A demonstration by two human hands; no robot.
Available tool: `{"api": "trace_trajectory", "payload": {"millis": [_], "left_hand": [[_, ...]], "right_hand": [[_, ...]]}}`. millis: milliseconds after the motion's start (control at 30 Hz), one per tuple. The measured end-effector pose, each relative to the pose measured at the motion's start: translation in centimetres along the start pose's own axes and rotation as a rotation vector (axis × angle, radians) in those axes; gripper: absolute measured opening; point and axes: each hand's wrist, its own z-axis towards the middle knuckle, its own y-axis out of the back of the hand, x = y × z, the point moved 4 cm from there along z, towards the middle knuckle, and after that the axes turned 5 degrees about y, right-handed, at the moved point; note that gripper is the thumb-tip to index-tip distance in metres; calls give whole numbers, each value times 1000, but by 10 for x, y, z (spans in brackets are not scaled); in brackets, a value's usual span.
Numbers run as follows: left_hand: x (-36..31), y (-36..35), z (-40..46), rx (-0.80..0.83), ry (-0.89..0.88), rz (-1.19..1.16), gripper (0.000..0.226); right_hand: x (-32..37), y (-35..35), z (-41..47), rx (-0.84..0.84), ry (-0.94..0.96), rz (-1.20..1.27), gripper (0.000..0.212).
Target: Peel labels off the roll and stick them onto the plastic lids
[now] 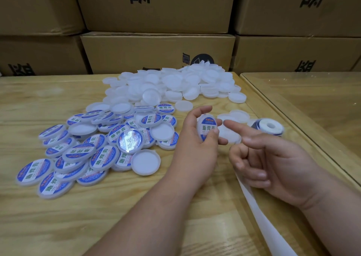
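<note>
Centrally, left hand [197, 136] raised off the table [97, 216], fingers and thumb curled round a labelled lid [207, 129] held on edge, blue label facing the camera. Right hand [273, 158] just beside it, grasping nothing: forefinger stretched toward the lid, other fingers curled loosely. Behind that forefinger, at right of centre, label roll [270, 127] lying on the table, a few bare lids [229, 128] between. White backing strip [261, 216] trailing from under the right hand to the lower edge. Left of centre, labelled pile [88, 150]; upper centre, blank pile [172, 83] against cartons [156, 50].
</note>
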Motion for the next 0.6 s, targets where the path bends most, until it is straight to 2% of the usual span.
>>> {"api": "trace_trajectory", "payload": {"millis": [133, 233, 333, 400, 500, 600], "left_hand": [[1, 6, 2, -48, 43, -40, 36], [-4, 9, 1, -73, 86, -77, 12], [-3, 9, 1, -84, 125, -109, 44], [-2, 10, 1, -140, 165, -128, 54], [-1, 13, 3, -187, 166, -166, 48], [-1, 17, 7, -236, 137, -251, 32]], "right_hand": [[5, 8, 3, -158, 145, -106, 64], [8, 14, 4, -253, 235, -114, 49], [7, 19, 4, -346, 300, -149, 29], [5, 23, 4, -388, 313, -160, 30], [4, 24, 6, -428, 318, -202, 30], [3, 23, 7, -470, 312, -277, 20]]}}
